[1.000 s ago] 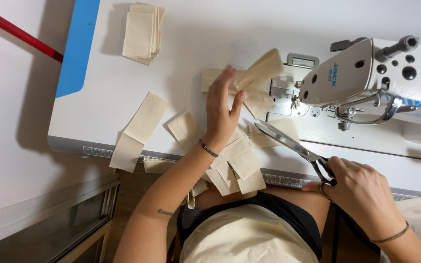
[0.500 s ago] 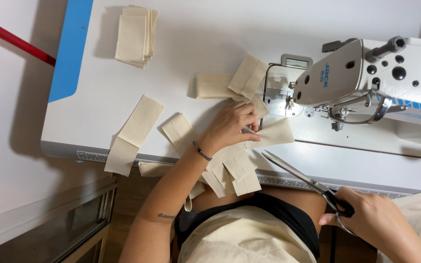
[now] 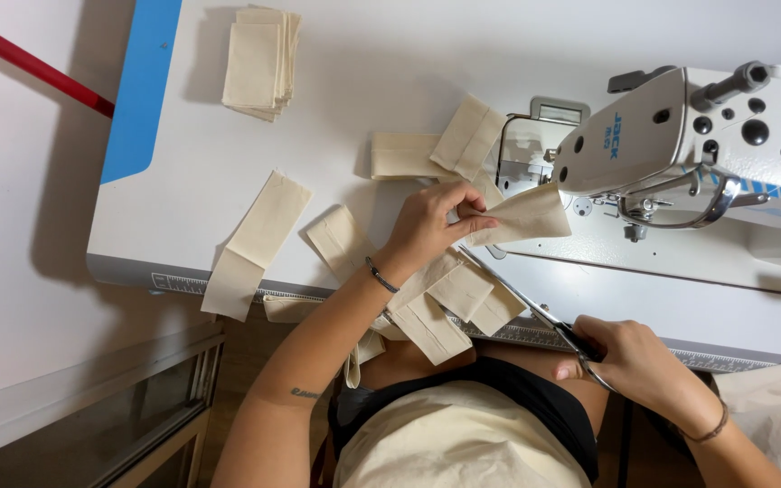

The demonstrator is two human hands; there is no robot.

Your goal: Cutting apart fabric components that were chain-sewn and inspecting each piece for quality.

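Head view shows the left hand (image 3: 427, 226) pinching a cream fabric piece (image 3: 522, 217) by its left end, thumb and fingertips pressed together on the cloth. That piece runs out to the right from the grip, its long axis nearly level and rising slightly, its far end just beside the head of the white sewing machine (image 3: 680, 136). The right hand (image 3: 639, 361) sits low at the table's front edge (image 3: 770, 357), closed round the handles of a pair of scissors (image 3: 535, 312); their blades point up and left toward the chain of sewn pieces (image 3: 449, 303) hanging under the left wrist. Whether the blades are parted I cannot tell. The left hand is by far the nearer to the held piece; the scissors lie below it and well apart.

Compared with half a second ago, the left hand has lifted the piece off the table and turned it toward the machine, while the right hand has come in leftward with the scissors. A stack of cut pieces (image 3: 259, 59) rests at the far left of the table.
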